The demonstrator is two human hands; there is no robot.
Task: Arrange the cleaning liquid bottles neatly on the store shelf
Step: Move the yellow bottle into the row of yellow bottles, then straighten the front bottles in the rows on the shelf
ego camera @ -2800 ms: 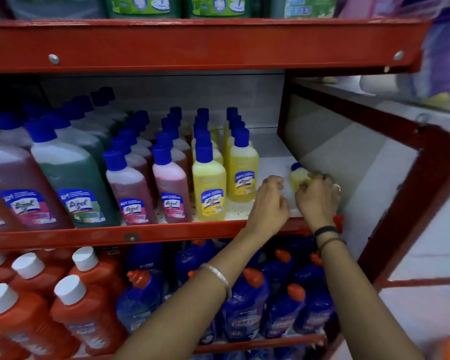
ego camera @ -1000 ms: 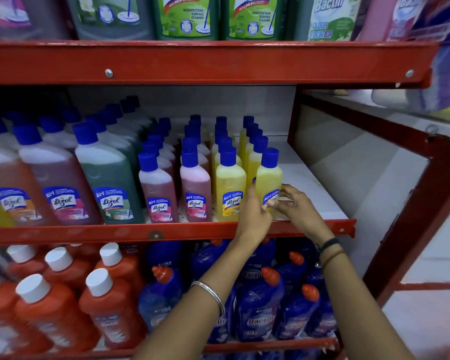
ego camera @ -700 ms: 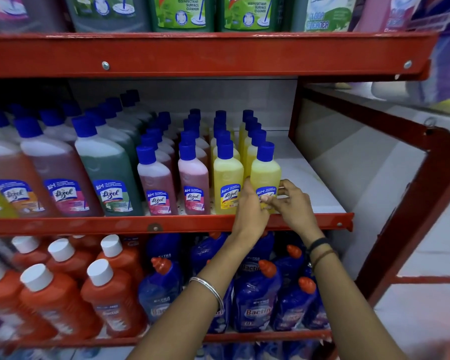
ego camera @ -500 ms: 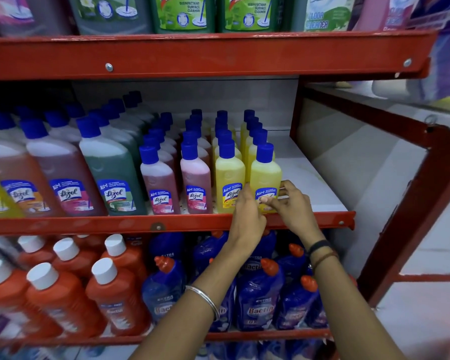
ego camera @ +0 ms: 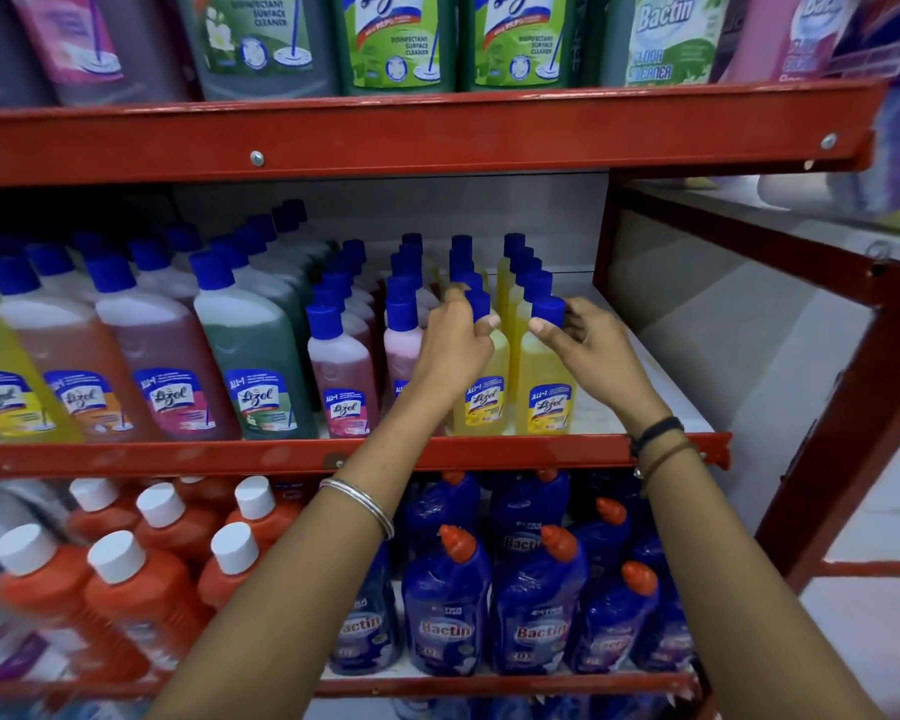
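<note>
Both hands are up at the front of the red metal shelf (ego camera: pixel 515 452). Right hand (ego camera: pixel 591 356) pinches the blue cap of the outermost small yellow plastic bottle (ego camera: pixel 546 376); just beside that grip, left hand (ego camera: pixel 450 350) wraps the neighbouring yellow plastic bottle's (ego camera: pixel 481 402) neck. Both bottles stand upright at the edge.

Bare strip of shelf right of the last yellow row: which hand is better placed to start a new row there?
Right. The right hand holds the cap of the outermost yellow bottle, next to the bare shelf. The left hand grips the neighbouring yellow bottle, farther in.
</note>
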